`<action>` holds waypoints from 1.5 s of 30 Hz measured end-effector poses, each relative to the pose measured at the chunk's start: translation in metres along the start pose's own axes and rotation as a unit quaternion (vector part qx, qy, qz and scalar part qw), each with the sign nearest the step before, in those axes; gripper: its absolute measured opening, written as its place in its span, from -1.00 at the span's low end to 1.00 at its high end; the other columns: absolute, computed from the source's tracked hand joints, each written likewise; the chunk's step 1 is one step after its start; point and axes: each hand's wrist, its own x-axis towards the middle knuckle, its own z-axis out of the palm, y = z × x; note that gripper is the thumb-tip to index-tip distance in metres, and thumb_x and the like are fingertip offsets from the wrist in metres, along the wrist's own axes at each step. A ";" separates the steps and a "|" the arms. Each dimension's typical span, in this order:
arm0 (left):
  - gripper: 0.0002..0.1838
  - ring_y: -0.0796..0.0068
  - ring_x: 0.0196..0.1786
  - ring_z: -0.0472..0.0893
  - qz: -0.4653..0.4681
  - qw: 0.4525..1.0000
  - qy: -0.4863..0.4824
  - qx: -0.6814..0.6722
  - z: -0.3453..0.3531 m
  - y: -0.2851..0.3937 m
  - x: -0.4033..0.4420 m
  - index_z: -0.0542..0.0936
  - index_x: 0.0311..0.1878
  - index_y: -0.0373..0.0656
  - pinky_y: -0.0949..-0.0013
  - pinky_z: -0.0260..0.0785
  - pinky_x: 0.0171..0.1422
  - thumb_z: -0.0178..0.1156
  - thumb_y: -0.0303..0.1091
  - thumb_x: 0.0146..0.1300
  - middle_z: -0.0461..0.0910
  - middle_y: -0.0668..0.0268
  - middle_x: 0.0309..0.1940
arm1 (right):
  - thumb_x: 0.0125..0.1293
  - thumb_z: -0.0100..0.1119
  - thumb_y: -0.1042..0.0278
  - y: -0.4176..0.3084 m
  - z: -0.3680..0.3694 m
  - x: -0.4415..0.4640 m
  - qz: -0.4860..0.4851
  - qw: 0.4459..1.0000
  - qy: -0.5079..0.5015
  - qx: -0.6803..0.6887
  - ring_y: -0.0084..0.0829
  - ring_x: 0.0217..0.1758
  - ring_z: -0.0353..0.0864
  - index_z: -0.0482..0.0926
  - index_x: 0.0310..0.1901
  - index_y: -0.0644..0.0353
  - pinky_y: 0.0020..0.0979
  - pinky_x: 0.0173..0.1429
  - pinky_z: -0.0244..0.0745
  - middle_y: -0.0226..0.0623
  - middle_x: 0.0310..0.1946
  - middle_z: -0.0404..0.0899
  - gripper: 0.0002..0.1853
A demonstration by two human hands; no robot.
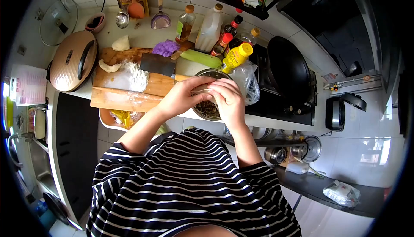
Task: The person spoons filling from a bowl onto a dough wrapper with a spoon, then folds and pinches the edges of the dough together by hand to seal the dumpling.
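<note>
My left hand (185, 93) and my right hand (229, 99) are closed together, fingertips pinching a small pale piece of dough (202, 90). Fingers cover most of this piece. Directly beneath them is a metal bowl (214, 71) with a dark, chopped filling (205, 108). To the left lies a wooden cutting board (100, 80), dusted with a pile of flour (134, 78). A thin rolling pin (128, 93) rests along its near side. On the board are a cleaver (157, 65) and a strip of dough (109, 66); a dough lump (120, 43) sits by its far edge.
A green squash (201, 58), a purple cloth (166, 48) and several bottles (185, 24) stand or lie behind the bowl. A yellow bottle (237, 57) and plastic bag (249, 81) are close to my right hand. Further right is a black wok (286, 71); an electric pan (71, 60) is far left.
</note>
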 end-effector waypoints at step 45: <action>-0.91 0.32 -0.15 0.55 0.268 0.945 -0.027 0.187 0.007 0.066 0.042 0.66 -0.35 -0.12 0.28 0.37 0.04 0.37 -0.45 0.04 0.60 0.35 -0.27 | 0.36 0.14 0.50 -0.014 -0.036 -0.003 0.220 0.848 -0.081 0.476 -0.54 0.14 0.48 0.24 0.34 0.34 -0.47 0.24 0.40 -0.29 0.09 0.47 -0.45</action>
